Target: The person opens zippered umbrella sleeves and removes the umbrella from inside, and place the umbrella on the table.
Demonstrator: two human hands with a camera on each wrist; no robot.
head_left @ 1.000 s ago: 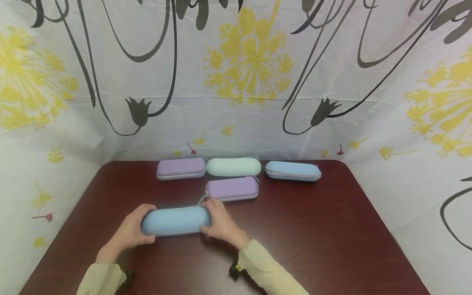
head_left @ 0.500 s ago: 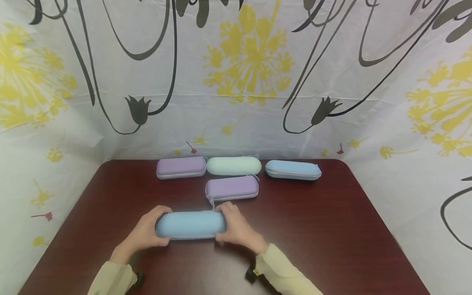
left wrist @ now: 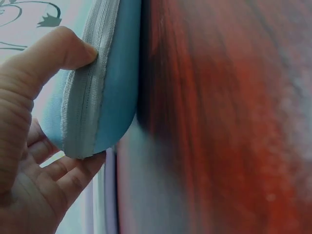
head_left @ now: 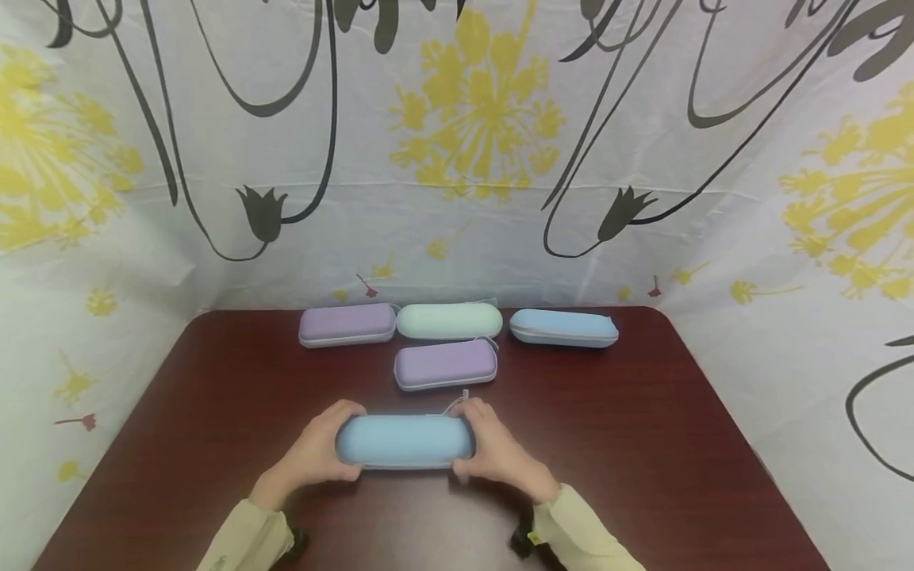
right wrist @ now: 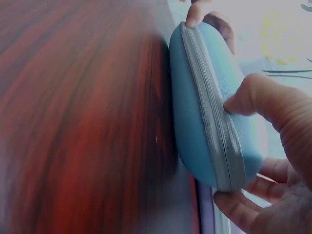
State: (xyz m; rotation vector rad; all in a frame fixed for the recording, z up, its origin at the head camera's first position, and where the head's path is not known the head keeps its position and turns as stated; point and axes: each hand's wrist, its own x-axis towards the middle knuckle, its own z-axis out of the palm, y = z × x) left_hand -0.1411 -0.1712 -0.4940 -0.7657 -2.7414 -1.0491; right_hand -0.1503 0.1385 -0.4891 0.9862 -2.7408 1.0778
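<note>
A light blue zippered glasses case lies lengthwise across the near middle of the table, a thin cord loop at its back right. My left hand grips its left end, thumb in front and fingers behind. At the right end, my right hand holds it the same way. In the left wrist view the thumb presses beside the grey zipper of the case, and the fingertips curl round its end. The right wrist view shows the whole zipper side of the case, with both thumbs on it.
Behind the held case lies a purple case. Along the table's far edge stand another purple case, a mint green case and a second blue case. A patterned cloth hangs behind the dark red table.
Both hands have carried the blue case to the right and slightly nearer, and it has levelled out. Its cord has swung from the left of the near purple case to the right. The other cases stay put.
</note>
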